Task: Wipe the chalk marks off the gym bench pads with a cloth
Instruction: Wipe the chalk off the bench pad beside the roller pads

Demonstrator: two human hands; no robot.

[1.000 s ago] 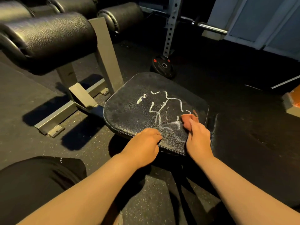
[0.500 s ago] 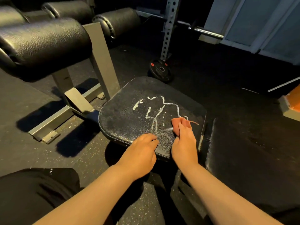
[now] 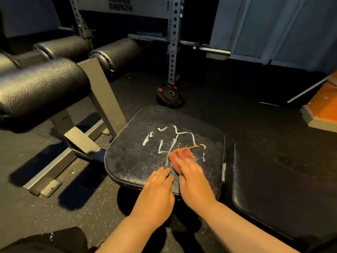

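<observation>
A black seat pad (image 3: 131, 154) of the gym bench carries white chalk marks (image 3: 175, 137) across its middle. A small reddish cloth (image 3: 179, 156) lies on the pad over the lower part of the marks. My right hand (image 3: 193, 181) presses on the cloth with its fingers laid flat over it; the hand is blurred. My left hand (image 3: 156, 189) rests on the pad's near edge just left of it, fingers straight. The bench's long back pad (image 3: 284, 179) lies to the right.
Padded black rollers (image 3: 42, 92) on a grey steel frame (image 3: 102, 95) stand at the left. A weight plate (image 3: 170, 94) leans against a rack upright (image 3: 173, 52) behind the pad. A barbell end (image 3: 212, 50) sticks out at the back. An orange platform (image 3: 324, 106) sits at far right.
My right hand has slid the cloth leftward across the pad, and the lower right chalk lines have thinned. My left hand's fingers have straightened on the near edge. The camera has tilted up.
</observation>
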